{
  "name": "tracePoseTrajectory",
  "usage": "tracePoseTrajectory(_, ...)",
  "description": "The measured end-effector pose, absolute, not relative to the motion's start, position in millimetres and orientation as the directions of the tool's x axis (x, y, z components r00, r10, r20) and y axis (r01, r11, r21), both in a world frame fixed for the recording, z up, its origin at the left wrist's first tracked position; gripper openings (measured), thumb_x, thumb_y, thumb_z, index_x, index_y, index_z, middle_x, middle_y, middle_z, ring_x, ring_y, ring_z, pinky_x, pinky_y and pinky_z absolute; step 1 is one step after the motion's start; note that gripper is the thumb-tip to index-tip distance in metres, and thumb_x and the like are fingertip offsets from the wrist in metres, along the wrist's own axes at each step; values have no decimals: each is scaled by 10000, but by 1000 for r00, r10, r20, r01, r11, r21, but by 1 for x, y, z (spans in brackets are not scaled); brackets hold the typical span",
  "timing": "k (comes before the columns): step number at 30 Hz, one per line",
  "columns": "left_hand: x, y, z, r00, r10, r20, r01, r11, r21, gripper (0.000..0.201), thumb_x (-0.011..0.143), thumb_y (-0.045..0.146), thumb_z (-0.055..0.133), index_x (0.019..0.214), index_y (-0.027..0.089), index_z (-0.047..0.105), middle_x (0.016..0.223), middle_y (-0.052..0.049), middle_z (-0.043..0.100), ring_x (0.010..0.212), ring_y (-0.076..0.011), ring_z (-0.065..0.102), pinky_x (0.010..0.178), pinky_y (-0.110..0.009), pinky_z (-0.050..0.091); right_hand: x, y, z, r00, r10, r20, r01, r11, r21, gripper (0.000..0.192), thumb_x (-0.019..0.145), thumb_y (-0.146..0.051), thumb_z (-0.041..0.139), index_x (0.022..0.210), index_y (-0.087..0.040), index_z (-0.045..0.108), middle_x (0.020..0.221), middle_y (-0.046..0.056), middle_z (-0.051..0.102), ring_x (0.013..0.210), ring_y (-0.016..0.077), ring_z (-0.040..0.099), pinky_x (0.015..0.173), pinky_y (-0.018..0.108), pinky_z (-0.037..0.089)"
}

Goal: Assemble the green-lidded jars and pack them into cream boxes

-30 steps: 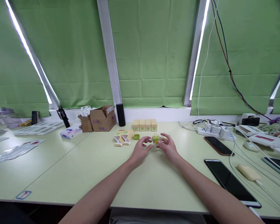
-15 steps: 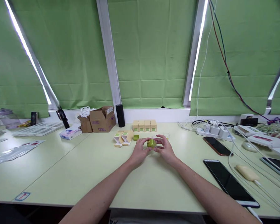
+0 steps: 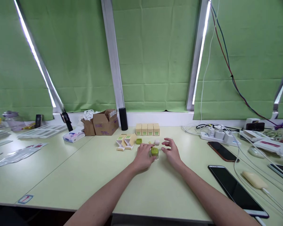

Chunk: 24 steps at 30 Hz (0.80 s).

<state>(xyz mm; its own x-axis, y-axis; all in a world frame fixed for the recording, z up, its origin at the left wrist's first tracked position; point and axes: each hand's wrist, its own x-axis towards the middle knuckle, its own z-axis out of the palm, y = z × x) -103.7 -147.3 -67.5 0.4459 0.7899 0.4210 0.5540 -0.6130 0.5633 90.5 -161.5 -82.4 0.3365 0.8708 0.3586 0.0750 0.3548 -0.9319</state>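
My left hand [image 3: 143, 156] is clamped on a small green-topped jar [image 3: 154, 152], mid-surface, well back from the near edge. My right hand [image 3: 172, 154] is just right of it, fingers parted, gap between. White piece [image 3: 157, 142] sits close behind the jar. Boxes [image 3: 147, 129] line up farther back, blocking that side. Wide open surface [image 3: 73, 175] to my left; right is tighter, with the large phone [image 3: 237, 190] near my forearm.
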Motion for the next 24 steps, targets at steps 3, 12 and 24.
tracePoseTrajectory(3, -108, -143, -59, 345, 820, 456, 636, -562, 529, 401, 890, 371, 635, 1277, 267, 618, 1308, -107, 627, 1285, -335, 457, 1083, -488, 357, 91, -162, -83, 345, 863, 370, 77, 367, -927, 454, 710, -321, 719, 1145, -259, 605, 1009, 55, 703, 1000, 266, 622, 783, 388, 502)
tracePoseTrajectory(12, -158, -107, -38, -34, 876, 481, 957, -110, 268, 313, 879, 303, 562, 1166, 216, 652, 1184, -202, 642, 1174, -400, 466, 965, -521, 323, 91, -164, -80, 339, 861, 379, 108, 364, -925, 415, 756, -358, 708, 1148, -267, 606, 1003, 51, 705, 950, 258, 622, 759, 378, 487)
tracePoseTrajectory(24, -167, -89, -53, 33, 923, 384, 922, -177, 345, 281, 888, 255, 522, 677, 179, 692, 1060, -207, 713, 1155, -434, 457, 908, -554, 334, 90, -166, -79, 304, 867, 395, 118, 377, -919, 410, 765, -356, 705, 1154, -269, 611, 1003, 44, 697, 957, 251, 632, 750, 369, 479)
